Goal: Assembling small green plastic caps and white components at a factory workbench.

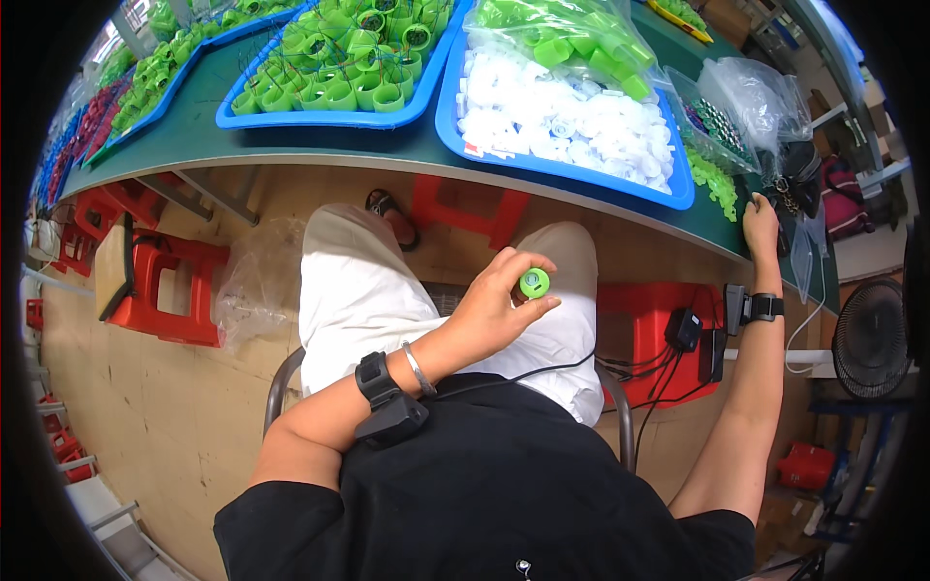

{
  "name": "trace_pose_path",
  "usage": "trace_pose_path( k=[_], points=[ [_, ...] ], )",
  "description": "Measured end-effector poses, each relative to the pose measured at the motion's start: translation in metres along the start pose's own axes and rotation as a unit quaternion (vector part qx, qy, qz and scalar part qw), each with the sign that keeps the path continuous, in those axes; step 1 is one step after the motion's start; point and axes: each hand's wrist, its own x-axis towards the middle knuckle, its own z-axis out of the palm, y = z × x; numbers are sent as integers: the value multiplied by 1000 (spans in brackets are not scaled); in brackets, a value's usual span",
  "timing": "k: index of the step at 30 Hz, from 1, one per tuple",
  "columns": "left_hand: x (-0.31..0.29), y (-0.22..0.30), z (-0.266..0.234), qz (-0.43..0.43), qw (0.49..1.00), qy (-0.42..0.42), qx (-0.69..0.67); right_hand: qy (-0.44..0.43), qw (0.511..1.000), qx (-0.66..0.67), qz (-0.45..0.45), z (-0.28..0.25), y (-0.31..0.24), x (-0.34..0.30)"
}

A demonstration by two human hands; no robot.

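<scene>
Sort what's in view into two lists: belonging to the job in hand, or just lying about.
Likely part of the job:
- small green piece in the left hand
- blue tray of green cups
- second blue tray of white parts
- loose green pieces near the right hand

Apparently just lying about:
- black fan
- red stool
- clear plastic bag beside it

1. Green cylindrical piece (534,283), one. Bright green; rounded end with a pale greyish round inset and a small dark slot. Slotted end faces up toward the viewer. Pinched between thumb and fingers of the left hand (499,302), above the lap.
2. Yellow-green pieces (715,186), many. Small, somewhat translucent, loosely heaped on the desk (291,143), near the right hand (761,230); individual shapes too small to tell.
</scene>
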Motion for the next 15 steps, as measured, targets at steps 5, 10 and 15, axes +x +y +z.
trace_pose_path(
  k=[5,10,15],
  points=[
    [0,-3,0,28,999,7,18,36,997,26,56,-7,10,1],
    [7,-6,-5,-211,863,-47,-456,115,956,257,84,-53,-9,-54],
    [11,-16,-11,-256,690,-62,-674,-38,906,408,-102,-86,-164,-200]
  ],
)
